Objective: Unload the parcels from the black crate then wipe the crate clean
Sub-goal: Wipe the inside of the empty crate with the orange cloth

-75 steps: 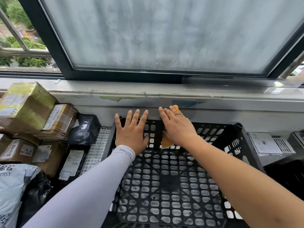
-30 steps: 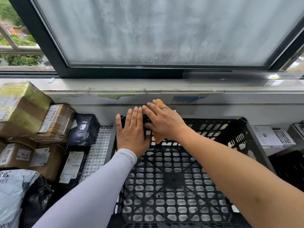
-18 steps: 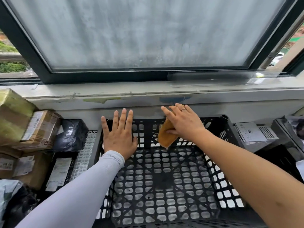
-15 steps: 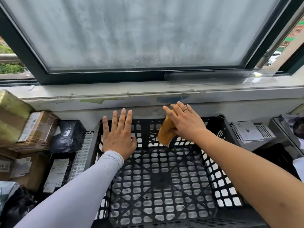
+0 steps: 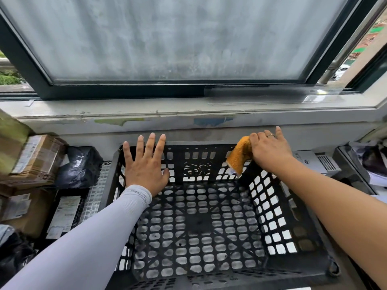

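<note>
at the far right corner of the black crate, the right hand is gripping the orange cloth; the left hand is bracing flat, far left.

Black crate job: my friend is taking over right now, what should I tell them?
Left hand: open, flat on the far wall of the black plastic lattice crate, steadying it.
Right hand: presses the orange fuzzy cloth on the crate's far right rim corner.
Done: the crate holds no parcels; brown cardboard parcels are stacked to its left.
Left: finish wiping the crate.
</note>
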{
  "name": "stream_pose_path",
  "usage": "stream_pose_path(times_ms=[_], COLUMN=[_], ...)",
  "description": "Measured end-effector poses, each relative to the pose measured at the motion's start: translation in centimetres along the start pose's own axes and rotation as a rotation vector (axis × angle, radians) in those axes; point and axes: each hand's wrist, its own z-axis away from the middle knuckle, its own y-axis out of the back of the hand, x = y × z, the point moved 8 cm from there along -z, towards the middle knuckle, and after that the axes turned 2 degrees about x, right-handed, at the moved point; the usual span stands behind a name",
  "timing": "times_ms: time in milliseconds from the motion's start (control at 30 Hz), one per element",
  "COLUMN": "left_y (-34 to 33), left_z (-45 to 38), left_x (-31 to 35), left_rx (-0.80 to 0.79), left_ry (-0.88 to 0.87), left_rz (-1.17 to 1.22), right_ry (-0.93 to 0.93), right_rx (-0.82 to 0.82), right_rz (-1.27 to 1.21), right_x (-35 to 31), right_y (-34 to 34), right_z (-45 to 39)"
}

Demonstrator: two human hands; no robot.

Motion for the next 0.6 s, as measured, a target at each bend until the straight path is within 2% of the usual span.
stream_pose_path(times_ms=[333, 600], left_y=[0.0, 0.3], left_z=[0.0, 0.1], left_x=[0.0, 0.0], left_rx=[-0.009, -0.024], left_ry=[-0.006, -0.02], left_rz=[0.015, 0.042], right_ry=[0.004, 0.168], right_rx=[0.01, 0.105], right_rz=[-0.118, -0.216], right_x=[-2.8, -13.5], right_y=[-0.2, 3.9], right_z=[0.3, -0.1])
